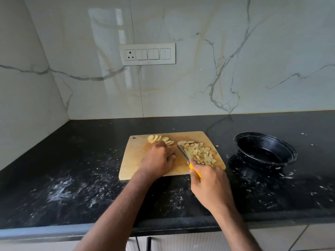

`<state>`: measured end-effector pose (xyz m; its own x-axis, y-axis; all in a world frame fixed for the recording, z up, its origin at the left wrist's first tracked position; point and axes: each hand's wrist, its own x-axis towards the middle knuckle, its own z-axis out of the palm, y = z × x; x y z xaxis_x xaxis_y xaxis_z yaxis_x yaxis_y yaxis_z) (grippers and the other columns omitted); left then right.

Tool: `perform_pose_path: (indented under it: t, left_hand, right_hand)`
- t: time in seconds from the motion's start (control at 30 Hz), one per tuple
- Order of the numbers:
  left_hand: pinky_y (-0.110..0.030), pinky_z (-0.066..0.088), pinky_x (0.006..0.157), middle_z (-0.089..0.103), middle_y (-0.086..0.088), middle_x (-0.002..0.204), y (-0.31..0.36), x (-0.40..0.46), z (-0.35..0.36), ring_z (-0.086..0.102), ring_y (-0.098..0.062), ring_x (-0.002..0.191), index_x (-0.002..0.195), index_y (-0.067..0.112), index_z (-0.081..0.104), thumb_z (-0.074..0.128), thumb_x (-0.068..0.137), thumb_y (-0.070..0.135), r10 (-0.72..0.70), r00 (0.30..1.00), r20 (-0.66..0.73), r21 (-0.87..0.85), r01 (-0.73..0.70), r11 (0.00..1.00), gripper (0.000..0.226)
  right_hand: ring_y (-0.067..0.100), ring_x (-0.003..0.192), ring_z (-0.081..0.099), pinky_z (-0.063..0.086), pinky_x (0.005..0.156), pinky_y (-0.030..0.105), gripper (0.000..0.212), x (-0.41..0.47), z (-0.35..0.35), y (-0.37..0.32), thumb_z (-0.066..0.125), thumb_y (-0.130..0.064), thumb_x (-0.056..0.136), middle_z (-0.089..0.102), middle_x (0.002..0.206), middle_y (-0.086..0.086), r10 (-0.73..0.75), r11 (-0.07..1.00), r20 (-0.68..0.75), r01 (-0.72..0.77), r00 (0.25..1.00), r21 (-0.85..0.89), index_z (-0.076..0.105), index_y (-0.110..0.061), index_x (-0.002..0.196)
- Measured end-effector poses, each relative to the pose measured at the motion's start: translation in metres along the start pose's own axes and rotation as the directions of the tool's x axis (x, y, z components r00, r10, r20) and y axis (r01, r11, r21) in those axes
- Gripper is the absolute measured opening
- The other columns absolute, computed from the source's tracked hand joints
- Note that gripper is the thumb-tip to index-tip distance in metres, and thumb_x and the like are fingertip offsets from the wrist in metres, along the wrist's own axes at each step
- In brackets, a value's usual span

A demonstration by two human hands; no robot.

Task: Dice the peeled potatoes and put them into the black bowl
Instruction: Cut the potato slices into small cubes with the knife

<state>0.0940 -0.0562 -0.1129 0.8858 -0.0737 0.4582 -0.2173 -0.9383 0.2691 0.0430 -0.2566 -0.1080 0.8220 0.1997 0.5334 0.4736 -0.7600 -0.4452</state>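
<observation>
1. We could cut a finger. Our left hand (159, 158) sits with its fingers curled down on the potato at the middle of the cutting board (134, 160), and the knife (184, 153) blade is just beside those fingers, at about 3 o'clock from them.
2. We cannot tell what potato is under the left hand, because the hand hides it. If that bit is small or wet, it may slide when we push the blade down.
3. Our right hand (210, 187) has its fingers wrapped tight round the yellow handle. If this hold slips, the blade may swing toward the other hand.
4. The diced pieces (201, 153) make a heap at 3 o'clock on the board, close to its right edge. A push from the blade could knock some off. One bit (216, 146) already lies on the black counter (90, 178), just off the edge.
5. The round slices (159, 139) lie in a row at 12 o'clock on the board. They look pale yellow, thin and not yet diced.
6. The black bowl (290, 151) stands well apart from the board, at 3 o'clock. It looks empty, so cubes may drop on the way over.
</observation>
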Motion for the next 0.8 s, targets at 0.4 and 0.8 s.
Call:
perform_pose_path:
  t: [0.4,0.8]
  left_hand:
    - [-0.031,0.043,0.102,0.064,0.002,0.121,-0.033,-0.003,-0.02,0.051,-0.012,0.109,0.129,0.024,0.069,0.073,0.087,0.026,0.001,0.992,0.127,-0.19,0.023,0.982,0.043]
    - [-0.017,0.035,0.055,0.059,0.008,0.069,-0.006,-0.002,-0.008,0.049,-0.007,0.065,0.071,0.022,0.061,0.085,0.074,0.042,-0.255,0.967,-0.018,-0.235,0.244,0.941,0.031]
  right_hand:
    - [0.009,0.052,0.057,0.052,0.055,0.025,0.034,0.0,0.004,0.0,0.061,-0.03,0.094,0.076,0.085,-0.008,-0.059,0.997,0.077,0.063,0.995,-0.044,0.068,-0.03,0.127]
    - [0.01,0.064,0.064,0.055,0.062,0.027,0.037,-0.001,0.006,-0.002,0.056,-0.033,0.097,0.073,0.079,-0.007,-0.084,0.99,0.101,0.095,0.991,-0.101,0.062,-0.031,0.134]
